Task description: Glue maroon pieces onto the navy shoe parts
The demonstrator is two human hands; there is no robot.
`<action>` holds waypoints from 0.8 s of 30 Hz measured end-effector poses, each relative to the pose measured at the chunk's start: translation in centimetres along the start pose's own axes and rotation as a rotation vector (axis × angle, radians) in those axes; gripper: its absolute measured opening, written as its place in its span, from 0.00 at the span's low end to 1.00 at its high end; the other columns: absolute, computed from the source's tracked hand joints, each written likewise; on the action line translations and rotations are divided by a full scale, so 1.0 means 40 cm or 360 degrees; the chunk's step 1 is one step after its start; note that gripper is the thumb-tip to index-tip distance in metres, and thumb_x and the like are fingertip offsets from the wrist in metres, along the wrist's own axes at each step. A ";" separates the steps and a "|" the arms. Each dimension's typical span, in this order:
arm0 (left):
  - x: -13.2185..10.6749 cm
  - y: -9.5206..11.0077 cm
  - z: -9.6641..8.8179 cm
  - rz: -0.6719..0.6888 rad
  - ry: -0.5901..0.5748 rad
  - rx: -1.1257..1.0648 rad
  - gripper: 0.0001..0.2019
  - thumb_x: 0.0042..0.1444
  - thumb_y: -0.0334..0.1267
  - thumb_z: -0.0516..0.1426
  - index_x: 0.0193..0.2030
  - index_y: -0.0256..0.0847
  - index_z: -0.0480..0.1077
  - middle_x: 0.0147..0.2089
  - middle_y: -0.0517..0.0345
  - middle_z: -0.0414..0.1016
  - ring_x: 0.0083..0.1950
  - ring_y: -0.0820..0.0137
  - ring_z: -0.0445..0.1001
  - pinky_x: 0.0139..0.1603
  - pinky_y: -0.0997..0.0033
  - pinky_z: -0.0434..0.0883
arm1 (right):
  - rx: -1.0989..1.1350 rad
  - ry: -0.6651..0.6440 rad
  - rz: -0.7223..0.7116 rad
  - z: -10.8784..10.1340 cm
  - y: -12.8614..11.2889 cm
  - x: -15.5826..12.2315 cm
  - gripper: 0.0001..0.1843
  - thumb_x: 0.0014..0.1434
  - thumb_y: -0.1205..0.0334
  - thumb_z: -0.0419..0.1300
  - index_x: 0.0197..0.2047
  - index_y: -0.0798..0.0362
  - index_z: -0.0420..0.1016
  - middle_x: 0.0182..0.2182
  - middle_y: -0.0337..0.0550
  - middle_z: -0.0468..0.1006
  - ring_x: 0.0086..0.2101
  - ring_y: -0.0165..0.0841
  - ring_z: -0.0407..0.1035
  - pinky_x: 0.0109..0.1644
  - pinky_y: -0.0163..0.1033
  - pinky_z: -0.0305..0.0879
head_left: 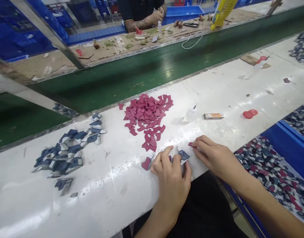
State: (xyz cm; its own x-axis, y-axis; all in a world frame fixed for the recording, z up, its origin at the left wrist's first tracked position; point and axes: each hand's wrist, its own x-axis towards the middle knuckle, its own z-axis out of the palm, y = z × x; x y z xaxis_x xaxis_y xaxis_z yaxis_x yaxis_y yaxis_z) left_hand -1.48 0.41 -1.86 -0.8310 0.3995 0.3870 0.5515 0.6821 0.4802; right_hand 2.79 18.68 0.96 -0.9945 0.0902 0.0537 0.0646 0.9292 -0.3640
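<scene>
My left hand [172, 175] rests at the near edge of the white table [228, 86], its fingers bent and pressing down a small blue-grey piece [184, 154]. A loose magenta piece [146, 163] lies just left of that hand. My right hand [212, 153] lies beside it, fingertips pinching a small magenta piece [190, 144] next to the blue-grey one. A heap of magenta pieces [148, 115] lies just beyond both hands. A pile of blue-grey pieces [67, 148] lies to the left.
A small glue bottle [190, 114], a lighter [213, 116] and a red cap [250, 113] lie right of the heap. A blue bin [285, 145] of mixed pieces stands at my right. Beyond runs a green belt [142, 69]; another person's hands [156, 16] work opposite.
</scene>
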 end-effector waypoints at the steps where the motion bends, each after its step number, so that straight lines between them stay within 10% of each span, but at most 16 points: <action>1: -0.002 -0.001 0.000 -0.0007 0.0010 -0.0005 0.02 0.65 0.34 0.63 0.41 0.43 0.74 0.63 0.46 0.72 0.64 0.51 0.65 0.61 0.49 0.59 | -0.0038 -0.0006 -0.0033 -0.001 0.001 -0.011 0.12 0.79 0.62 0.51 0.53 0.51 0.76 0.47 0.44 0.83 0.32 0.38 0.82 0.26 0.41 0.71; 8: -0.014 -0.001 -0.001 -0.0034 0.0006 -0.0018 0.07 0.62 0.35 0.65 0.44 0.44 0.72 0.63 0.48 0.72 0.63 0.53 0.66 0.61 0.51 0.59 | -0.0118 0.0168 -0.0414 0.018 0.046 -0.149 0.17 0.80 0.60 0.52 0.64 0.50 0.75 0.57 0.49 0.83 0.50 0.41 0.84 0.48 0.41 0.82; 14: -0.014 -0.001 0.001 -0.0022 0.0015 -0.0018 0.08 0.61 0.35 0.65 0.44 0.43 0.72 0.64 0.50 0.72 0.62 0.55 0.66 0.62 0.52 0.59 | 0.0025 0.0168 -0.0663 0.011 0.087 -0.192 0.11 0.77 0.63 0.58 0.57 0.51 0.80 0.50 0.45 0.87 0.44 0.35 0.86 0.50 0.30 0.80; 21: -0.012 -0.002 0.004 0.0029 0.0014 0.0033 0.08 0.62 0.36 0.65 0.46 0.43 0.72 0.63 0.48 0.73 0.62 0.54 0.65 0.61 0.52 0.60 | 0.0755 0.0367 0.0216 -0.041 -0.067 0.009 0.08 0.73 0.53 0.66 0.43 0.45 0.83 0.37 0.40 0.86 0.34 0.36 0.82 0.36 0.36 0.76; 24: -0.013 -0.003 0.009 0.0067 -0.0004 0.0078 0.12 0.60 0.36 0.66 0.49 0.42 0.73 0.61 0.46 0.73 0.61 0.53 0.66 0.58 0.50 0.62 | 0.1254 0.0137 0.0344 -0.008 -0.148 0.163 0.09 0.70 0.54 0.68 0.39 0.48 0.84 0.35 0.41 0.88 0.35 0.38 0.83 0.38 0.37 0.77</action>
State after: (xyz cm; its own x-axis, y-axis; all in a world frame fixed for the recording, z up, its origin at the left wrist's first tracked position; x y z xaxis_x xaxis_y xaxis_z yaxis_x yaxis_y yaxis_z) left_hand -1.15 0.33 -2.39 -0.8075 0.4298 0.4041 0.5817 0.6940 0.4243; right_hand -4.04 13.89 3.77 -0.9548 0.2955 -0.0330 0.1453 0.3668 -0.9189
